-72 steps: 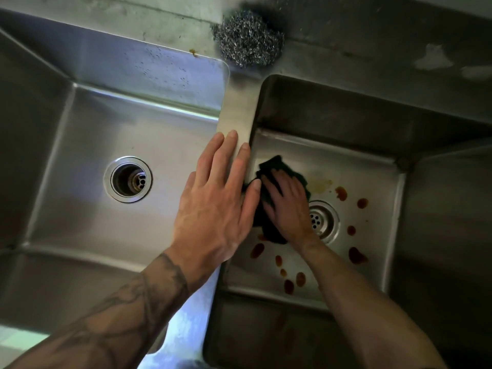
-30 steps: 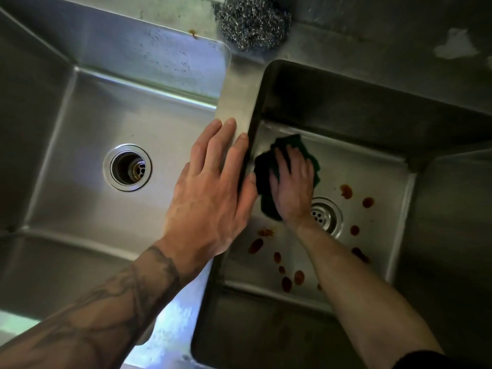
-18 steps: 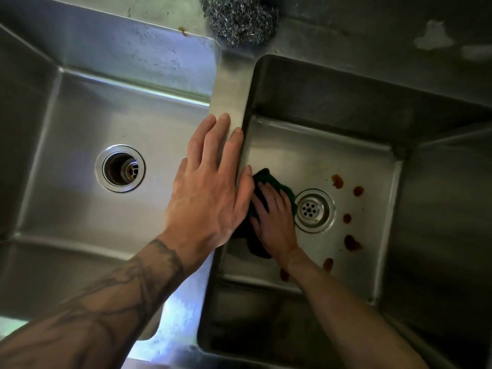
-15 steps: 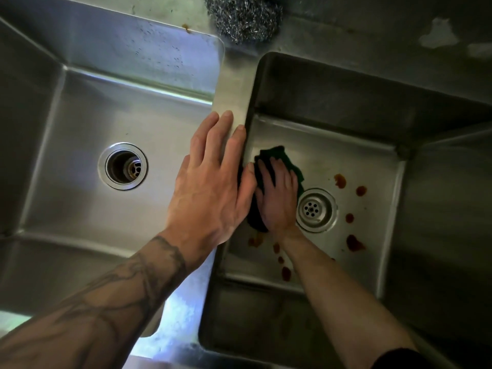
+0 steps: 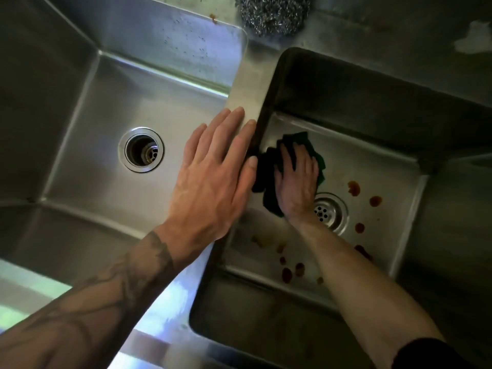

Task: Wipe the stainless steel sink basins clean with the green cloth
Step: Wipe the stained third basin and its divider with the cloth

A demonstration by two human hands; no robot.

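Note:
My right hand [image 5: 296,182] presses the dark green cloth [image 5: 269,166] flat against the floor of the right basin [image 5: 372,161], near its left wall and just up-left of the drain [image 5: 328,213]. Reddish-brown spots [image 5: 354,187] lie right of the drain, and more spots [image 5: 287,274] sit near the front wall. My left hand [image 5: 215,182] rests flat, fingers spread, on the steel divider [image 5: 246,83] between the basins. The left basin [image 5: 93,129] has an open round drain [image 5: 141,149].
A steel wool scourer [image 5: 271,12] sits on the back ledge above the divider. White patches [image 5: 474,38] mark the ledge at the far right. The front rim [image 5: 170,302] of the sink reflects bluish light.
My right hand has slid the cloth up the basin floor, away from the front wall. Smeared spots near the front left look fainter. My left hand stays on the divider.

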